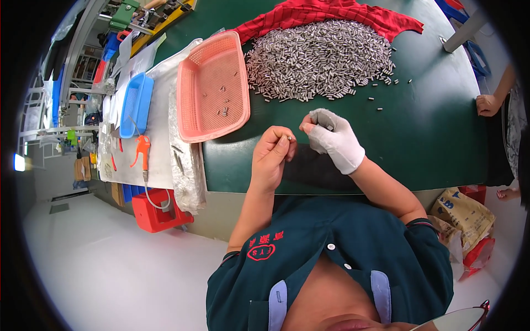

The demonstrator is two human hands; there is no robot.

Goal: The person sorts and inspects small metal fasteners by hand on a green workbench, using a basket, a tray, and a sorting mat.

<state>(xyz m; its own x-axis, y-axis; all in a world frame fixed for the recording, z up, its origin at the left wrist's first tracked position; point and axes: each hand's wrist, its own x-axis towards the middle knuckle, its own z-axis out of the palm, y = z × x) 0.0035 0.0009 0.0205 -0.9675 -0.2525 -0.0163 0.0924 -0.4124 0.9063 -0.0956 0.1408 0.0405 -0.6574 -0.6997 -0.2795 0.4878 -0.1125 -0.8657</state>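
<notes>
My left hand (270,157) is bare and closed, with a small metal piece (290,138) pinched between thumb and forefinger. Close beside it, my right hand (334,142) wears a white and grey glove that leaves some fingertips bare. Its fingers curl in toward the thumb, and whatever they may hold is hidden. Beyond both hands lies a wide heap of short silvery metal cylinders (323,60) on the green tabletop (425,127). A pink mesh basket (212,129) stands to the left of the heap, with a few small metal pieces on its bottom.
A red cloth (331,10) borders the heap's far side. Left of the basket are a blue tray (128,105), an orange air gun (142,150) with a hose, and a plastic-wrapped strip (187,176). Another person's hand (488,105) rests at the table's right edge.
</notes>
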